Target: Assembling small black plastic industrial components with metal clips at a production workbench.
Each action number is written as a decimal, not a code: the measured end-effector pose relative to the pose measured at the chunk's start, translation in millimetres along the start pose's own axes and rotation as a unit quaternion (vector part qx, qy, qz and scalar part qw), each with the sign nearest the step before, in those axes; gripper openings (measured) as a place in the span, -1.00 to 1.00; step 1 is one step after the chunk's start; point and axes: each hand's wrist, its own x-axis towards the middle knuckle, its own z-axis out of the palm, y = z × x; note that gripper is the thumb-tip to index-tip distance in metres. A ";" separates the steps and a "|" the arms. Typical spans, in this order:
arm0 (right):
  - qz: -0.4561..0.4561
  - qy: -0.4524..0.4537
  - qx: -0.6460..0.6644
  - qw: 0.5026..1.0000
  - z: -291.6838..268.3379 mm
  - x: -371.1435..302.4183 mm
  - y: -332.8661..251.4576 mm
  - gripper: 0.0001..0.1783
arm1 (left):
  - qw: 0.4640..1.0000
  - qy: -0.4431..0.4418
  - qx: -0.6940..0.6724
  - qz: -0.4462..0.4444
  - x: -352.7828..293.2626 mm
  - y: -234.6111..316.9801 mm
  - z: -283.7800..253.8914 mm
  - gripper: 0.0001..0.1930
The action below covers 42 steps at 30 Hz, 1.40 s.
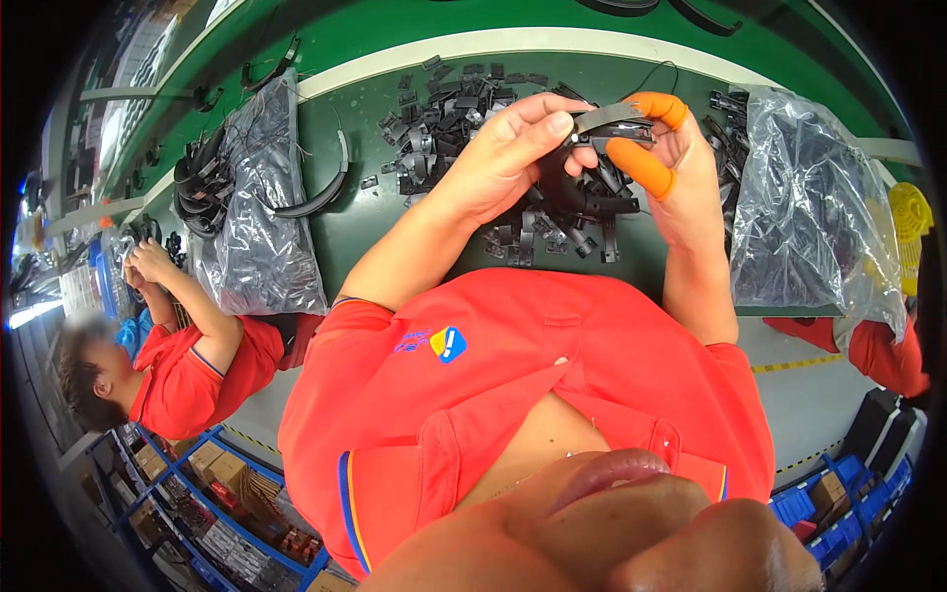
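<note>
Presently, the left hand (508, 158) and right hand (681, 163) grip opposite ends of the grey curved strip (607, 116), over the pile of black parts (431, 153); supporting both ends evenly should prevent twisting.

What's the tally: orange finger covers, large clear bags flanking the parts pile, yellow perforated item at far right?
Orange finger covers, right hand: 2
Large clear bags: 2
Yellow perforated item: 1
Total: 5
Small black parts: overlapping, uncountable.

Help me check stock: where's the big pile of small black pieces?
In the head view, the big pile lies on the green tabletop, upper centre, between the left plastic bag and right plastic bag, partly behind the left hand.
</note>
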 end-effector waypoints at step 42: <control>0.064 -0.028 0.076 0.995 -22.5 -13.7 14.4 -0.44 | 0.996 -0.025 -0.056 -0.058 -1.9 -1.5 -4.5 -0.66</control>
